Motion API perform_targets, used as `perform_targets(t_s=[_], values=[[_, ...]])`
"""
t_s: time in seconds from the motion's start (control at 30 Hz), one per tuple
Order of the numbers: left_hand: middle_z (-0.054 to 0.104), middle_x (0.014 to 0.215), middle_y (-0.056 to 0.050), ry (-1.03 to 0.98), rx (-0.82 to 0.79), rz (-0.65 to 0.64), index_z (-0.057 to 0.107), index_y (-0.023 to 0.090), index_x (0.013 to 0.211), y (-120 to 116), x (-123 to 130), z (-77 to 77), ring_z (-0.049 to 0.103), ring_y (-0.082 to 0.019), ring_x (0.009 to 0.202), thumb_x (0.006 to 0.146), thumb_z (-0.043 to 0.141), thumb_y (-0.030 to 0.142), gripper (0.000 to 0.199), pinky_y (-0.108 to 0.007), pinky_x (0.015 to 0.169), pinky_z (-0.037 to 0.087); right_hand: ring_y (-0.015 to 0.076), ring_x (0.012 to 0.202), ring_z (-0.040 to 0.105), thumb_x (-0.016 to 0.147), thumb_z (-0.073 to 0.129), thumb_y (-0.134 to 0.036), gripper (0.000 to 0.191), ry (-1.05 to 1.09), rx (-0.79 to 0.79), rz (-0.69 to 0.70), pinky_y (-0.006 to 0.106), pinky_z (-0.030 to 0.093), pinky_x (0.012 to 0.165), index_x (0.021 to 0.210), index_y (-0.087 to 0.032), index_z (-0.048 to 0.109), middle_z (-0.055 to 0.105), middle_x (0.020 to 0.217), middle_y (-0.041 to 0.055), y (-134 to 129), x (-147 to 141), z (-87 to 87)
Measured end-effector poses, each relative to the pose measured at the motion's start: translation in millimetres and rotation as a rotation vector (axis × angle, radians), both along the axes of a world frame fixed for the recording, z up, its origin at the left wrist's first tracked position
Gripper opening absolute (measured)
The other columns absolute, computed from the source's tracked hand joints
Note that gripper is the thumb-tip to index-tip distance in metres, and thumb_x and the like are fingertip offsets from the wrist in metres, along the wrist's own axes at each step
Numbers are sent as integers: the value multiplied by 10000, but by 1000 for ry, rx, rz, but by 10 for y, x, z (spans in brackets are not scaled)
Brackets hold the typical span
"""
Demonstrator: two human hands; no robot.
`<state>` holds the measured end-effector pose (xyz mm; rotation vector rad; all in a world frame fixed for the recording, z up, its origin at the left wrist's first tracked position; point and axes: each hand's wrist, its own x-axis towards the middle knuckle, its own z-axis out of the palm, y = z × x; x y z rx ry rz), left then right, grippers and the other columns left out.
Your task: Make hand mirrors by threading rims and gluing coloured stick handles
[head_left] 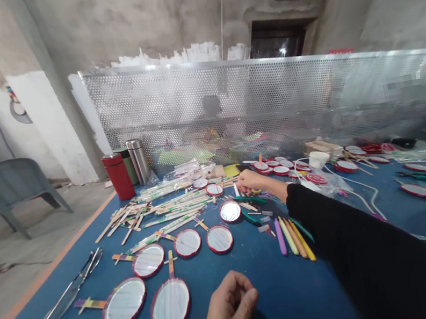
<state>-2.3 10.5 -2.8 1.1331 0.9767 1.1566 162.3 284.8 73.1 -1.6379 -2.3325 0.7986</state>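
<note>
My left hand [231,311] hovers at the near edge of the blue table, its fingers curled toward the thumb with nothing visible in them. My right hand [250,180] reaches far forward, fingertips pinched down among small parts; what they grip is hidden. Near it lie green-handled pliers [250,199] and a round red-rimmed disc [230,211] with a shiny pale face. Left of my hands, several similar discs have wooden stick handles, including a large disc [170,306] and another disc [124,303]. Purple, pale green, orange and yellow clay-like sticks [287,236] lie beneath my right forearm.
Loose wooden craft sticks [180,206] are heaped at the middle back. A red bottle [118,176] and a steel flask [138,161] stand at the back left. Eyeglasses [72,292] lie on the left. A perforated metal screen [186,98] closes off the table's back.
</note>
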Motion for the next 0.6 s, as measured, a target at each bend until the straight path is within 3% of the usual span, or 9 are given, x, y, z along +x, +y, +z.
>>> perform_targets(t_s=[0.13,0.23,0.4,0.6], values=[[335,596,70,55,45,-37,516,186,724,23,-27,-21,267,-99,562,758,613,622,448,-220,518,222,133,748,646,933,574,-320,226,-163,-134,55,293,558,655,1044,-127,616,656,944,36,-227,-28,22],[368,623,58,66,56,-11,523,180,725,22,-28,-13,305,-108,591,767,613,601,432,-219,547,254,136,751,647,931,578,-321,227,-232,-141,70,292,557,655,1037,-125,619,657,944,34,-380,-142,-44],[364,623,65,49,42,10,507,186,720,2,-3,12,292,-103,576,772,617,574,406,-214,536,246,153,804,649,937,566,-322,241,-270,8,40,315,559,694,1081,-135,610,651,1006,46,-511,-217,-68],[383,621,62,58,69,-2,513,180,719,6,-10,24,306,-97,567,762,615,598,432,-209,519,248,157,809,632,937,555,-324,237,-309,334,-19,330,532,717,1082,-140,597,642,987,43,-653,43,137]])
